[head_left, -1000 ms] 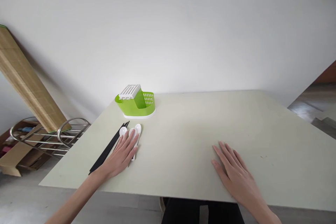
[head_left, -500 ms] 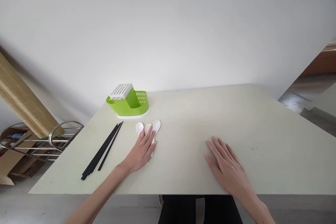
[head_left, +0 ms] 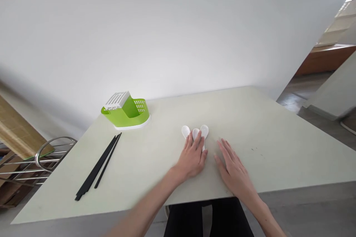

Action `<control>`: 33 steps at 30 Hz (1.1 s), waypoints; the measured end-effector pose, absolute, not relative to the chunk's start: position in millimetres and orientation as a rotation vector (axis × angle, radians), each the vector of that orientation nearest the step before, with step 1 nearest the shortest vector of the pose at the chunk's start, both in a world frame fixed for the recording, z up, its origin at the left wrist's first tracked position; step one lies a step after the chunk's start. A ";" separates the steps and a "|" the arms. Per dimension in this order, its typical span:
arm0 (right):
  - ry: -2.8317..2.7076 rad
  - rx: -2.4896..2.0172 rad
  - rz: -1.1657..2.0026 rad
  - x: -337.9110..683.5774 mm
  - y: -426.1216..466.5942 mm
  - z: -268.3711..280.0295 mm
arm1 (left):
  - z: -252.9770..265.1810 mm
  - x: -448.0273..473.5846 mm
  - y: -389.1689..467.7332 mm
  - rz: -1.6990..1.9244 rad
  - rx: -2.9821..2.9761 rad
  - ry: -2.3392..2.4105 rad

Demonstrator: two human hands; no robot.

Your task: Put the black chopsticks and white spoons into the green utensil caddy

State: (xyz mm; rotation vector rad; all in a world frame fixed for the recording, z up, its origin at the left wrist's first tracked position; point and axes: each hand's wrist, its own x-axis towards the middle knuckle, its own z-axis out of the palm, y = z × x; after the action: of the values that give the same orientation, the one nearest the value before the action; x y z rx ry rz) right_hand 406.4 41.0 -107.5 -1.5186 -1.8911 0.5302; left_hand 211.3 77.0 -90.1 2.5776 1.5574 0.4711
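My left hand [head_left: 193,156] lies flat on the handles of three white spoons [head_left: 195,132], whose bowls stick out past my fingertips near the table's middle. Just to the right of it, my right hand [head_left: 232,166] rests palm down on the pale table [head_left: 278,137], fingers spread, holding nothing. Black chopsticks [head_left: 97,166] lie in a bundle on the table's left side. A green cutlery drainer [head_left: 126,109] with a white slotted insert stands at the back left.
A metal wire rack [head_left: 33,163] and a leaning bamboo mat [head_left: 13,129] stand on the floor left of the table. The white wall runs behind the table. A second pale surface [head_left: 333,92] shows at the far right.
My left hand has slid the three spoons to the right across the table, away from the chopsticks and close to my right hand. The right hand stayed flat.
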 end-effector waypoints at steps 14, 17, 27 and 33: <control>-1.587 -1.528 0.751 407.3 40.0 -92.8 | -96.7 264.3 77.6 0.635 2.551 1.451; -1.610 -1.523 0.724 407.9 39.0 -94.4 | -91.5 240.7 75.5 0.726 2.535 1.422; -1.657 -1.576 0.729 408.8 35.3 -98.1 | 38.5 32.5 79.7 1.180 2.557 2.140; -1.681 -1.557 0.694 406.9 35.4 -98.8 | 69.9 -54.5 86.1 1.013 2.474 2.447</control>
State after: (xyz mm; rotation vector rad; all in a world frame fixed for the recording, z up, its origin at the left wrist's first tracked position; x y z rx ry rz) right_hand 406.9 35.4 -98.8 -1.5574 -1.6806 0.6941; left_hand -54.5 86.1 69.9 2.4739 2.4471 1.0131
